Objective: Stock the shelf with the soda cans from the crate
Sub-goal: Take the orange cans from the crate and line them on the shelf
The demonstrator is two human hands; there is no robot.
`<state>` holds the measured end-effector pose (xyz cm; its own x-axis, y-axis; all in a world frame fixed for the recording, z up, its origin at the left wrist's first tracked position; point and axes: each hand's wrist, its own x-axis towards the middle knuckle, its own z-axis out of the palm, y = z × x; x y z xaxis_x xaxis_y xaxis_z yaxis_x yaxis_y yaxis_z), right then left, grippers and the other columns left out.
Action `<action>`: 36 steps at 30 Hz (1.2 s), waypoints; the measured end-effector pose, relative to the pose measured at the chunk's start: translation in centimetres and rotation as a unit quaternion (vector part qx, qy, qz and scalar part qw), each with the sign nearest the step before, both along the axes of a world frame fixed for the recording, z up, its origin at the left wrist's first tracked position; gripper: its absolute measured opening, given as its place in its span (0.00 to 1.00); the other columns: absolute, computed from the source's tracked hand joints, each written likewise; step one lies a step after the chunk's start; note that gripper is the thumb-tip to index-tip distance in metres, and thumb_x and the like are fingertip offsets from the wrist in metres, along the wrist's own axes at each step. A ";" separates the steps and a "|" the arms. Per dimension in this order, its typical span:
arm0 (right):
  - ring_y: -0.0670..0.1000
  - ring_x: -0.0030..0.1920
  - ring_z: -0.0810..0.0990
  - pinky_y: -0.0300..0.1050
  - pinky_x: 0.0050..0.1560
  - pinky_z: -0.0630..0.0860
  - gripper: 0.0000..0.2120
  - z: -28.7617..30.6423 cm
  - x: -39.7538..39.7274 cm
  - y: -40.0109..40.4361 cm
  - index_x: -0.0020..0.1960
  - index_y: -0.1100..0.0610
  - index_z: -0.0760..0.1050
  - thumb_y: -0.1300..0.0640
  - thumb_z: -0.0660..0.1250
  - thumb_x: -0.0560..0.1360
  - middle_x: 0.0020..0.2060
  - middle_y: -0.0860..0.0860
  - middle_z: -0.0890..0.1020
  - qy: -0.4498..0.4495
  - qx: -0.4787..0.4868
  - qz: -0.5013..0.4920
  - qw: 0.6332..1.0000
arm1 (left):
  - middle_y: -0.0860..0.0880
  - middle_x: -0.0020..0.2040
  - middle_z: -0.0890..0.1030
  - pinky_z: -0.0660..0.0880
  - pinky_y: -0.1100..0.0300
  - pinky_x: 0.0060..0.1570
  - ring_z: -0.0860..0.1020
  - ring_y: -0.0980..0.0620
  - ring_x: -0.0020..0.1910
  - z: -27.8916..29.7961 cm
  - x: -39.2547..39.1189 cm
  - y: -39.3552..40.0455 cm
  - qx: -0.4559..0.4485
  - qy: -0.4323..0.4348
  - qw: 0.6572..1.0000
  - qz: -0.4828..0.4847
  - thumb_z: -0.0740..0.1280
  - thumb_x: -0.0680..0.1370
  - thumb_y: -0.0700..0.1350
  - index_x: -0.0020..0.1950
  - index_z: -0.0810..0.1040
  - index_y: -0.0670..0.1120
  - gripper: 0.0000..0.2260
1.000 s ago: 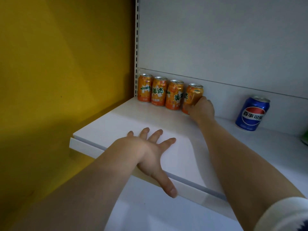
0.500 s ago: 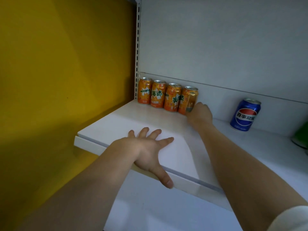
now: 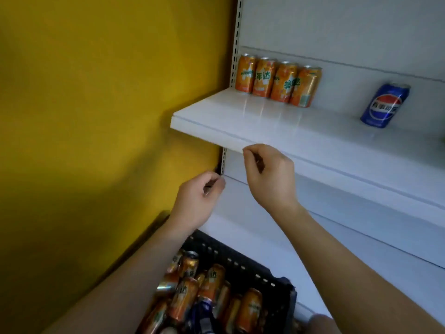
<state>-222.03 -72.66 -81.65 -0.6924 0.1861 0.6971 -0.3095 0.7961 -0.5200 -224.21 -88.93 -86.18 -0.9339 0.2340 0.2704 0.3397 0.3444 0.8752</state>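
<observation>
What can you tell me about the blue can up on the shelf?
The blue can looks like shiny metal, with a silver top rim and a round red, white and blue logo crossed by white writing. It stands upright on the white shelf, near the back panel, and only looks tilted through the wide lens. It stands alone, well apart from the four orange cans lined up at the shelf's left end. Neither hand touches it.

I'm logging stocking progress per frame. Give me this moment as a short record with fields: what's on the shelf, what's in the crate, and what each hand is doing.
shelf: white shelf, four orange cans upright in a row at its back left; one blue can standing apart to the right
crate: black crate below, holding many orange cans lying loose
left hand: below the shelf, fingers loosely curled, holding nothing
right hand: in front of the shelf edge, fingers loosely curled, holding nothing
wall: yellow wall on the left
</observation>
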 end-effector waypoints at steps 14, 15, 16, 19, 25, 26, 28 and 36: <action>0.52 0.60 0.78 0.49 0.58 0.78 0.14 -28.9 6.0 -11.4 0.63 0.51 0.72 0.53 0.64 0.78 0.58 0.50 0.78 -0.543 0.088 0.072 0.832 | 0.44 0.57 0.82 0.75 0.58 0.51 0.80 0.43 0.56 -25.3 4.6 -12.5 -0.372 -0.373 0.849 0.033 0.63 0.77 0.49 0.59 0.78 0.43 0.15; 0.54 0.63 0.75 0.50 0.61 0.76 0.20 -30.0 5.9 -11.7 0.67 0.53 0.69 0.52 0.65 0.77 0.63 0.52 0.75 -0.568 0.104 0.073 0.813 | 0.44 0.56 0.83 0.75 0.58 0.51 0.80 0.44 0.54 -26.2 5.0 -12.0 -0.350 -0.391 0.851 0.021 0.63 0.75 0.51 0.57 0.80 0.43 0.17; 0.56 0.67 0.73 0.51 0.64 0.74 0.27 -30.9 5.7 -12.0 0.72 0.54 0.65 0.51 0.66 0.76 0.69 0.54 0.71 -0.587 0.114 0.076 0.798 | 0.46 0.56 0.83 0.76 0.57 0.54 0.80 0.46 0.53 -26.8 5.5 -11.4 -0.316 -0.412 0.855 0.008 0.63 0.73 0.53 0.57 0.80 0.44 0.18; 0.58 0.71 0.69 0.51 0.65 0.71 0.41 -32.4 4.6 -12.6 0.80 0.57 0.52 0.45 0.68 0.75 0.76 0.55 0.62 -0.614 0.128 0.104 0.772 | 0.47 0.56 0.83 0.76 0.55 0.56 0.80 0.49 0.53 -29.3 6.4 -9.8 -0.256 -0.453 0.854 -0.018 0.64 0.75 0.47 0.56 0.79 0.47 0.12; 0.56 0.62 0.75 0.50 0.62 0.74 0.34 -33.2 2.9 -11.5 0.70 0.53 0.65 0.45 0.75 0.69 0.64 0.53 0.71 -0.617 0.071 0.104 0.777 | 0.50 0.52 0.83 0.78 0.57 0.54 0.80 0.51 0.53 -29.8 6.3 -9.7 -0.193 -0.486 0.851 -0.042 0.74 0.69 0.38 0.52 0.76 0.51 0.16; 0.55 0.61 0.75 0.50 0.61 0.75 0.33 -33.0 3.1 -11.3 0.68 0.51 0.64 0.45 0.76 0.69 0.62 0.52 0.71 -0.611 0.044 0.103 0.783 | 0.51 0.51 0.83 0.78 0.56 0.55 0.80 0.52 0.52 -29.8 6.2 -9.9 -0.181 -0.492 0.851 -0.035 0.76 0.69 0.39 0.54 0.78 0.50 0.17; 0.53 0.55 0.77 0.51 0.55 0.77 0.27 -32.5 3.8 -11.0 0.61 0.49 0.64 0.43 0.74 0.70 0.57 0.51 0.74 -0.607 0.020 0.111 0.787 | 0.52 0.50 0.84 0.79 0.55 0.57 0.81 0.53 0.52 -29.7 6.3 -10.0 -0.156 -0.503 0.849 -0.029 0.78 0.68 0.39 0.56 0.79 0.50 0.19; 0.44 0.42 0.80 0.48 0.43 0.81 0.26 -25.9 6.1 -10.1 0.51 0.43 0.63 0.41 0.74 0.61 0.42 0.44 0.79 -0.505 -0.090 0.082 0.855 | 0.46 0.56 0.84 0.77 0.50 0.56 0.82 0.46 0.56 -26.1 6.8 -9.7 0.084 -0.533 0.842 -0.023 0.78 0.66 0.37 0.67 0.72 0.61 0.35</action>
<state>-215.98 -82.75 -107.55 -0.9511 0.0703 -0.3006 0.2695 0.6643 -0.6972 -217.43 -98.66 -112.30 -0.6587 0.3176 -0.6821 -0.6590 0.1940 0.7267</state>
